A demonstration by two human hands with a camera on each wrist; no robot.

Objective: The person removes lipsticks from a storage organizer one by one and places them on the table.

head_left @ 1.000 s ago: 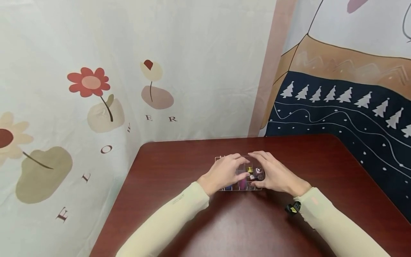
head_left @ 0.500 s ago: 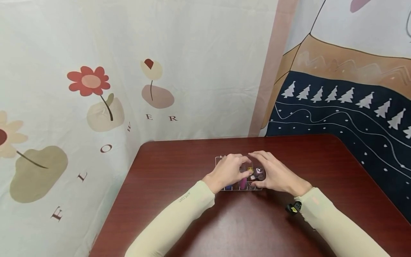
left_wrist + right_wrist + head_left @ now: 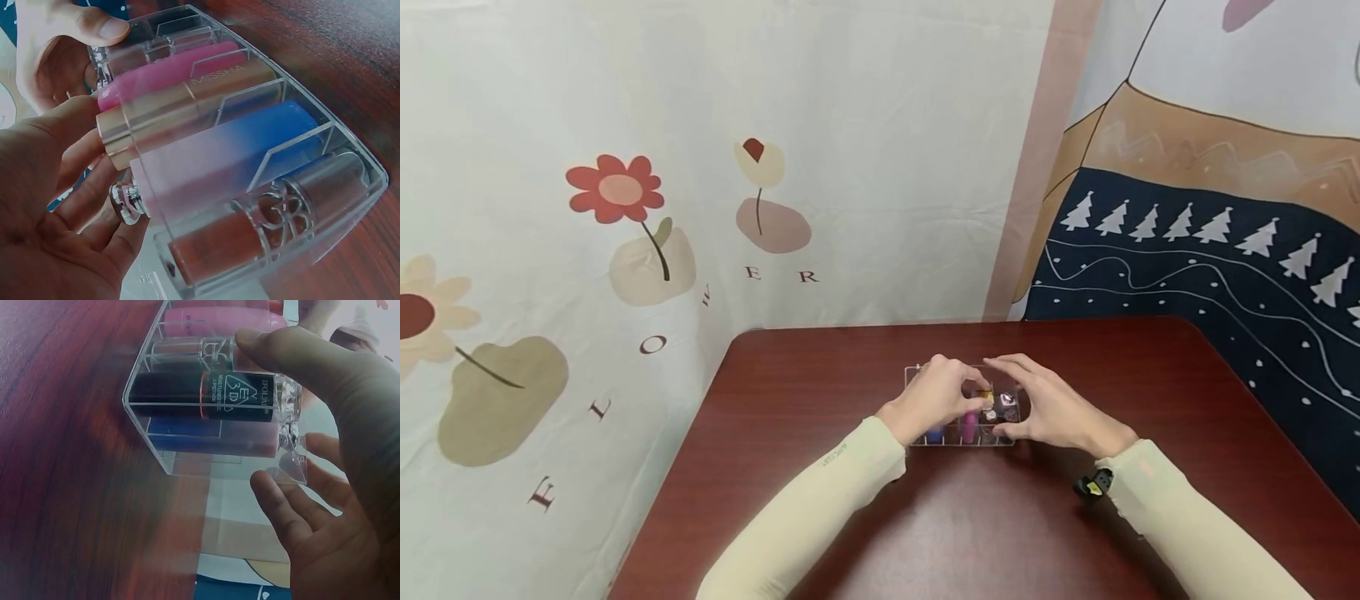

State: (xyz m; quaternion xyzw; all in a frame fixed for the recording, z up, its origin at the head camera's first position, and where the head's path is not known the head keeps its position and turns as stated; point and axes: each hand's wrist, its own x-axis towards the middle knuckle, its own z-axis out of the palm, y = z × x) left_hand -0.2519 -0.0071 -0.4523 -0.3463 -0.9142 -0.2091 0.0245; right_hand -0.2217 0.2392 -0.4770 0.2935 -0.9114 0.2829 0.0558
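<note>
A clear plastic lipstick organizer (image 3: pixel 917 442) holds several tubes upright. In the left wrist view these include a pink tube (image 3: pixel 175 69), a gold MISSHA lipstick (image 3: pixel 212 87) and a blue-and-pink tube (image 3: pixel 250 150). My left hand (image 3: pixel 936 396) reaches over the organizer, thumb and index fingertips together at a small gold-topped lipstick (image 3: pixel 988 398); their contact is partly hidden. My right hand (image 3: pixel 1052 412) grips the organizer's right end, thumb in front and fingers behind. Near that thumb, a black lipstick (image 3: pixel 240 394) stands in its slot in the right wrist view.
The organizer stands on a reddish-brown table (image 3: pixel 820 375), towards its far side. Behind are a pale flower-printed curtain (image 3: pixel 865 167) and a dark tree-patterned cloth (image 3: pixel 1180 258). A black strap device (image 3: pixel 1092 486) sits at my right wrist.
My left hand has shifted slightly right, and its thumb and index finger have drawn closer around the gold-topped lipstick. The right hand stays at the organizer's end.
</note>
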